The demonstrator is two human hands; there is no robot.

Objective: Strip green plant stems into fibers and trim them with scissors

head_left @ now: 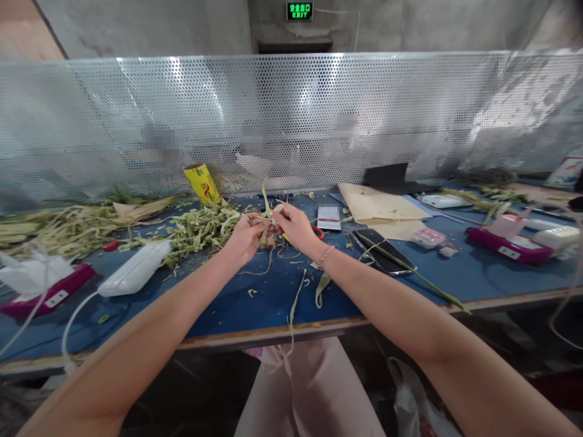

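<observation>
Both hands meet over the blue table, fingers pinched around a pale green plant-leaf strip [265, 195] whose tip sticks up between them. My left hand [248, 238] grips it from the left. From the right, my right hand [296, 227] closes on the same piece, a bracelet on that wrist. Fingers hide most of the held part. A thin brown thread [269, 262] curls on the table below. Left of my hands lies a heap of short green leaf pieces [200, 232]. A red ring-shaped handle [318, 232] shows beside my right hand.
A perforated metal screen [291, 121] stands behind the blue table [218, 315]. Nearby are a yellow tube [203, 184], a white power bank [135, 269], a black phone [385, 252], brown paper [378, 203], a small white box [328, 218] and magenta-based devices [510, 246]. Long leaves [91, 224] lie left.
</observation>
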